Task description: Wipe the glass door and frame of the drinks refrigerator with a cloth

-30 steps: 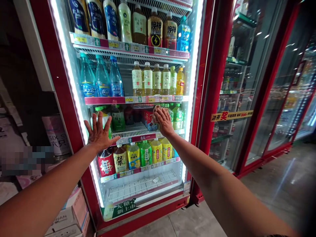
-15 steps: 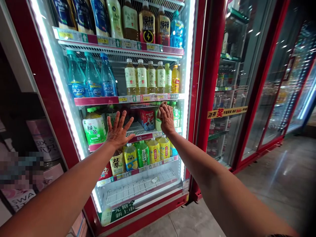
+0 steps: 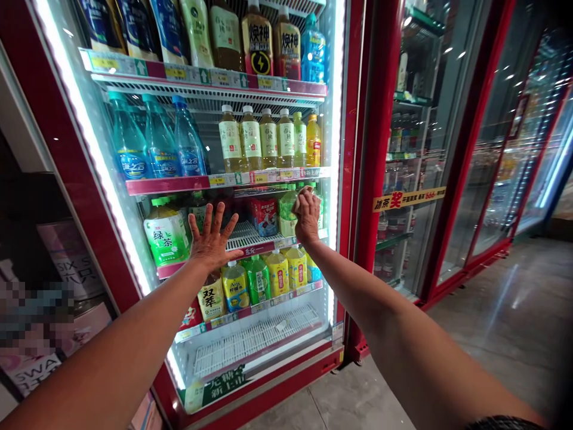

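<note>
A red-framed glass-door drinks cooler (image 3: pixel 351 239) fills the middle of the view. My left hand (image 3: pixel 212 239) lies flat against the glass with its fingers spread, in front of the shelf that holds a green tea bottle (image 3: pixel 165 239). Higher up and to the right, my right hand (image 3: pixel 308 218) presses a crumpled tan cloth (image 3: pixel 304 196) to the glass, its fingers bent over it. Behind the cloth are green bottles (image 3: pixel 287 212), partly covered by that hand. A red carton (image 3: pixel 265 216) shows between the two hands.
More glass-door cabinets (image 3: pixel 470 179) with red frames run off to the right. Packaged boxes (image 3: pixel 74 263) are stacked at the left. Grey floor (image 3: pixel 492 334) lies at the lower right. Bottles line the upper cooler shelves.
My right hand has slid slightly to the right with the cloth, uncovering more of a green bottle. My left hand stays spread on the glass. The whole view has shifted a little.
</note>
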`<move>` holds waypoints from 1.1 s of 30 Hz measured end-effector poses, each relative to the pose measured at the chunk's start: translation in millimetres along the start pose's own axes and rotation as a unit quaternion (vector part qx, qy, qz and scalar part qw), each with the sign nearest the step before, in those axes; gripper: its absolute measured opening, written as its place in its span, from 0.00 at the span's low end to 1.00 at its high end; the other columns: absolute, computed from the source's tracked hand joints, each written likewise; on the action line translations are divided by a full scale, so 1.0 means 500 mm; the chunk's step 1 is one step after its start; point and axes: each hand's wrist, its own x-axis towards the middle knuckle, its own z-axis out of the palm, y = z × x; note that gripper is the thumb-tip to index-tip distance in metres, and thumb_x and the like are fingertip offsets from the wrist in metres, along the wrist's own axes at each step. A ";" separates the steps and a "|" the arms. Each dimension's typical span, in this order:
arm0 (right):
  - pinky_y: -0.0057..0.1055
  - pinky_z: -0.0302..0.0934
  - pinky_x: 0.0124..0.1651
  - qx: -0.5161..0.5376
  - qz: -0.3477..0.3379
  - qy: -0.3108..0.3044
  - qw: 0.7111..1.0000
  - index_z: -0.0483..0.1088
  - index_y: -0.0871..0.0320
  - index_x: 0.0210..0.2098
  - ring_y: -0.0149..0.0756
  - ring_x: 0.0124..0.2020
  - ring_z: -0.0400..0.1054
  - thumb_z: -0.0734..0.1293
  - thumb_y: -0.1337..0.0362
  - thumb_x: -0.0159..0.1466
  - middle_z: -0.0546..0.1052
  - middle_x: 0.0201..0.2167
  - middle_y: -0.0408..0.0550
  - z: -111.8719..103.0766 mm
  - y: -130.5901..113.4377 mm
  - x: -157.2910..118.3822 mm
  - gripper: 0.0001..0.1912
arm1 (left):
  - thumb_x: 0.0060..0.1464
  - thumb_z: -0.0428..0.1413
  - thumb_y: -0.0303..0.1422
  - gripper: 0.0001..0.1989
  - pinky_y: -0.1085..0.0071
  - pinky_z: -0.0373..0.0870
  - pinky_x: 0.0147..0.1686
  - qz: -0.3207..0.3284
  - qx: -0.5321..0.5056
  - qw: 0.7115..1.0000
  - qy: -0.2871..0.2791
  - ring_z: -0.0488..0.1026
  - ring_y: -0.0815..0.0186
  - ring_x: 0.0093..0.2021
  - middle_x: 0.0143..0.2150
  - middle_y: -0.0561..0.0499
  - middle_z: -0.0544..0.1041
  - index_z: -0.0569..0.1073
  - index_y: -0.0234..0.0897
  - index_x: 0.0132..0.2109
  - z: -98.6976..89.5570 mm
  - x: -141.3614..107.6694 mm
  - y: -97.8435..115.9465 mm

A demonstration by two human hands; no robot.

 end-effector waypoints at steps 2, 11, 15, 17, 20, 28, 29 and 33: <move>0.60 0.37 0.79 -0.001 -0.061 -0.066 0.996 0.56 0.44 0.72 0.40 0.80 0.38 0.56 0.77 0.67 0.59 0.75 0.41 -0.001 -0.002 -0.024 0.38 | 0.48 0.67 0.54 0.57 0.31 0.14 0.67 -0.001 -0.003 1.000 -0.003 0.18 0.45 0.78 0.79 0.47 0.25 0.46 0.53 0.77 0.000 0.000 0.000; 0.60 0.43 0.77 0.021 0.056 0.054 0.997 0.61 0.56 0.69 0.45 0.78 0.44 0.58 0.71 0.68 0.60 0.74 0.56 -0.014 0.075 -0.001 0.30 | 0.46 0.68 0.54 0.60 0.32 0.13 0.67 0.005 -0.011 1.000 0.006 0.18 0.45 0.78 0.80 0.45 0.26 0.45 0.50 0.77 -0.002 -0.001 0.000; 0.60 0.43 0.77 0.023 -0.001 0.010 1.000 0.64 0.51 0.68 0.42 0.78 0.43 0.58 0.72 0.68 0.63 0.73 0.50 -0.013 0.096 -0.009 0.30 | 0.47 0.67 0.55 0.58 0.30 0.15 0.67 0.003 0.011 1.000 0.010 0.18 0.44 0.78 0.79 0.46 0.25 0.46 0.51 0.77 0.000 -0.001 0.001; 0.57 0.45 0.77 0.020 -0.034 -0.020 0.999 0.64 0.50 0.67 0.41 0.78 0.46 0.58 0.71 0.68 0.64 0.72 0.49 -0.023 0.117 -0.012 0.29 | 0.46 0.67 0.56 0.59 0.30 0.15 0.67 0.000 0.019 1.000 0.007 0.18 0.44 0.78 0.79 0.46 0.24 0.46 0.52 0.77 0.001 -0.001 0.001; 0.58 0.48 0.75 0.012 0.008 0.034 0.999 0.62 0.54 0.68 0.43 0.75 0.51 0.59 0.70 0.69 0.63 0.72 0.56 -0.038 0.151 0.003 0.29 | 0.46 0.68 0.55 0.59 0.31 0.15 0.67 0.003 0.021 1.000 0.009 0.18 0.44 0.78 0.79 0.47 0.24 0.45 0.52 0.77 0.002 -0.003 0.000; 0.58 0.47 0.75 0.011 -0.008 0.045 0.999 0.63 0.52 0.67 0.44 0.75 0.51 0.60 0.68 0.68 0.64 0.72 0.55 -0.040 0.187 0.023 0.29 | 0.44 0.68 0.55 0.63 0.30 0.14 0.67 0.003 0.017 1.000 0.014 0.19 0.43 0.78 0.80 0.47 0.24 0.40 0.55 0.77 0.010 -0.002 -0.006; 0.58 0.47 0.75 0.006 -0.002 0.051 0.999 0.62 0.52 0.68 0.45 0.75 0.51 0.60 0.67 0.68 0.64 0.71 0.55 -0.043 0.198 0.022 0.28 | 0.44 0.68 0.55 0.62 0.30 0.14 0.67 0.003 0.014 1.000 0.016 0.19 0.43 0.78 0.80 0.47 0.24 0.41 0.55 0.77 0.011 -0.003 -0.006; 0.66 0.48 0.72 -0.009 0.033 0.101 0.994 0.55 0.59 0.71 0.50 0.73 0.53 0.54 0.66 0.71 0.62 0.70 0.65 -0.051 0.249 0.042 0.30 | 0.50 0.65 0.54 0.56 0.32 0.13 0.68 0.007 -0.026 0.999 0.040 0.20 0.44 0.78 0.80 0.47 0.27 0.45 0.54 0.77 0.007 -0.006 0.003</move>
